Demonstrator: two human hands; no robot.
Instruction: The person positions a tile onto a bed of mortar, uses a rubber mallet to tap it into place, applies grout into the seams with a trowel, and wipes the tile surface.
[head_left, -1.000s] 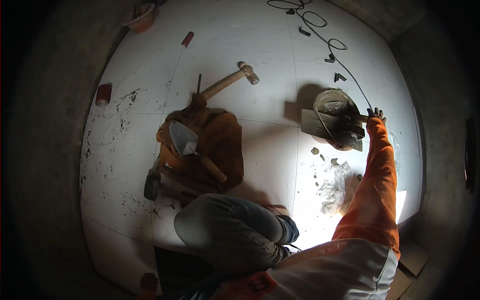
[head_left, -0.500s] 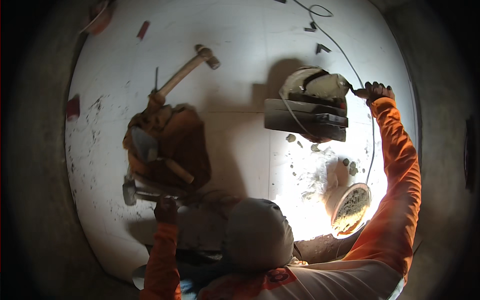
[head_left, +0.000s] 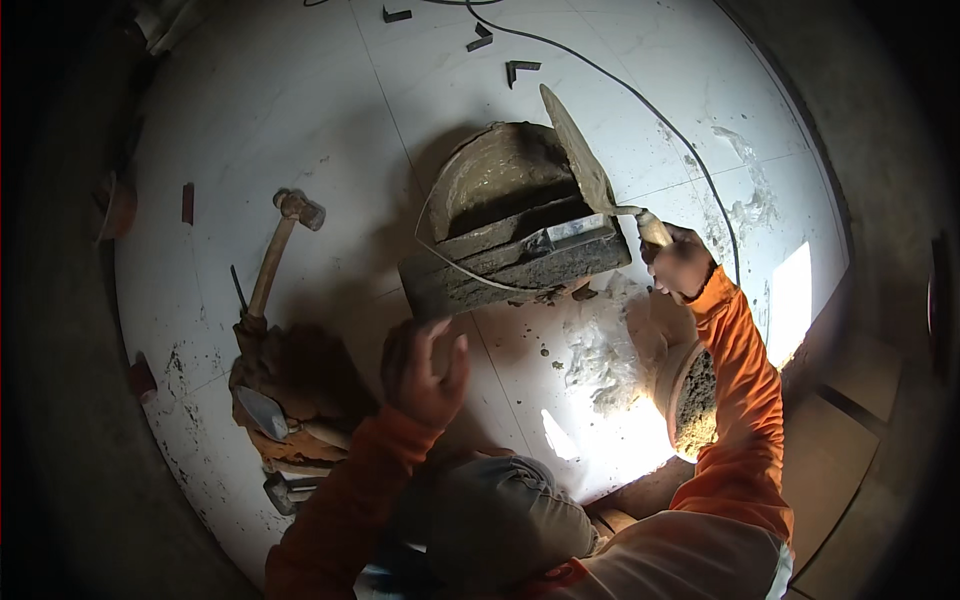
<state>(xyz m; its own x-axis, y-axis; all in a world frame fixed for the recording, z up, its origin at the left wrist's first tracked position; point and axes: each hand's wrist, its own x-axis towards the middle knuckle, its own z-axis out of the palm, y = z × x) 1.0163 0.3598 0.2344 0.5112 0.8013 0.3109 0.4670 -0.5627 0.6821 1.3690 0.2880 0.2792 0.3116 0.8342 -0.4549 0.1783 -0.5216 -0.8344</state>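
Note:
My right hand (head_left: 685, 262) is wrapped around the wooden handle of a trowel (head_left: 578, 150), its mortar-smeared blade pointing up and away at the right side of a bucket (head_left: 490, 185). The bucket has a wire handle and grey wet mortar on its inside. Across the bucket's near side lies a dark, mortar-crusted block-like piece (head_left: 510, 270), whose exact kind I cannot tell. My left hand (head_left: 425, 375) is just short of that piece, empty, with thumb and fingers apart. Left of it is a brown tool bag (head_left: 255, 375) with a wooden-handled hammer (head_left: 270, 250) and a smaller trowel (head_left: 262, 412).
A second bucket (head_left: 695, 400) of sandy mix stands beside my right forearm, near crumpled clear plastic (head_left: 605, 345). A cable (head_left: 640, 100) curves over the pale tiled floor past black angle pieces (head_left: 480, 38). A second hammer (head_left: 282, 492) lies below the bag.
My left hand has left the hammer beside the tool bag and moved up and right toward the mortar bucket. The trowel blade has come up into sight. The view has shifted.

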